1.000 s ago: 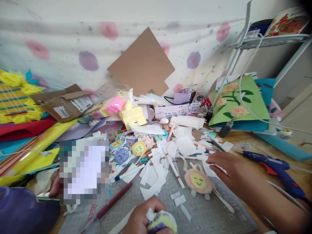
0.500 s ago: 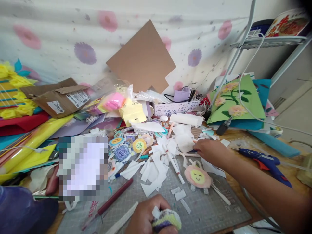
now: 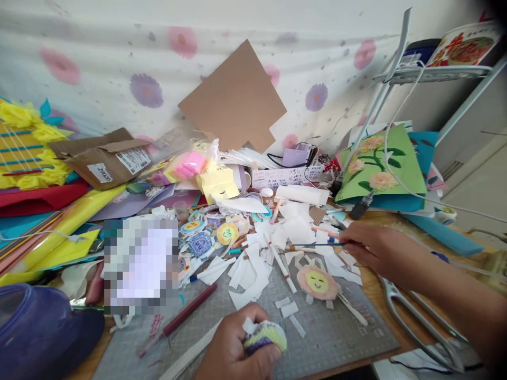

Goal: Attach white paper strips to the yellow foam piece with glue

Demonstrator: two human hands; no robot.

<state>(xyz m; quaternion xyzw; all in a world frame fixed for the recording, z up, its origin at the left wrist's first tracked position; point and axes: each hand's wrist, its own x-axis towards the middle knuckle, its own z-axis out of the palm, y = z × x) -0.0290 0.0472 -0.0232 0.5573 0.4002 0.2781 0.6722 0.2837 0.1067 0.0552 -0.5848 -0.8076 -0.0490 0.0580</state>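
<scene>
Textile piece [image 3: 266, 338]: likely soft, light; we clasp edge in left hand [image 3: 233, 343]. Slim blue rod [image 3: 319, 244]: likely stiff; right hand [image 3: 368, 247] pinches end.

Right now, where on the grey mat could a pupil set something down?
The grey mat is barest at front right, bounded by the smiling flower, small white strips and right edge. A narrower patch lies between the maroon stick and the long white strip by the left hand. Beyond, paper scraps and crocheted badges crowd together.
</scene>
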